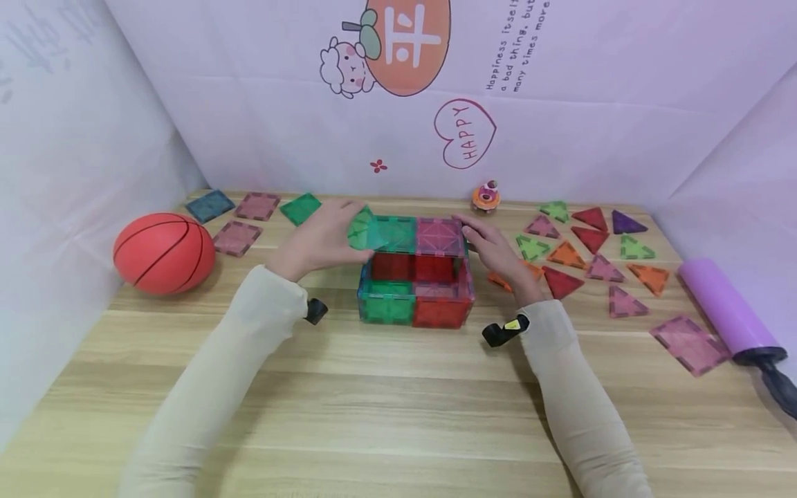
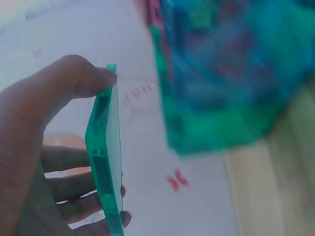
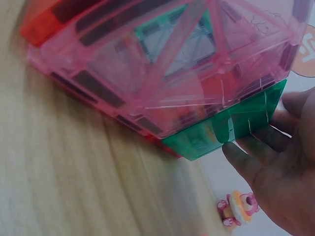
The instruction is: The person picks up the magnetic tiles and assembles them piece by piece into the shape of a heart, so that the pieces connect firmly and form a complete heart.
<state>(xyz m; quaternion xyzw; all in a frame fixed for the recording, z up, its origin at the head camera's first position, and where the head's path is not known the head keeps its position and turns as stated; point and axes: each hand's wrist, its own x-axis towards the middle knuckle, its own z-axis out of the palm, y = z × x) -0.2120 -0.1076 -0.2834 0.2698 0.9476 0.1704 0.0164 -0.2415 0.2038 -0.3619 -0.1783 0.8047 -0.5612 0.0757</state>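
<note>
On the light wooden worktop (image 1: 398, 401) stands a low box of translucent magnetic plastic tiles (image 1: 414, 287), green and red at the front, with a pink square tile and a green one lying on its top at the back. The left hand (image 1: 320, 238) is at the box's upper left corner and holds a green translucent square tile (image 2: 106, 152); in the left wrist view its grip is closed on the tile, thumb on one edge and fingers curled on the opposite edge. The right hand (image 1: 495, 249) is at the right side of the box. In the right wrist view its fingers (image 3: 246, 160) are nearly straight and touch the green wall tile under the pink roof tile (image 3: 187, 64), without closing around it. A small toy figure (image 1: 486, 196) stands behind the box. To the right many coloured triangular tiles (image 1: 582, 252) lie flat.
</note>
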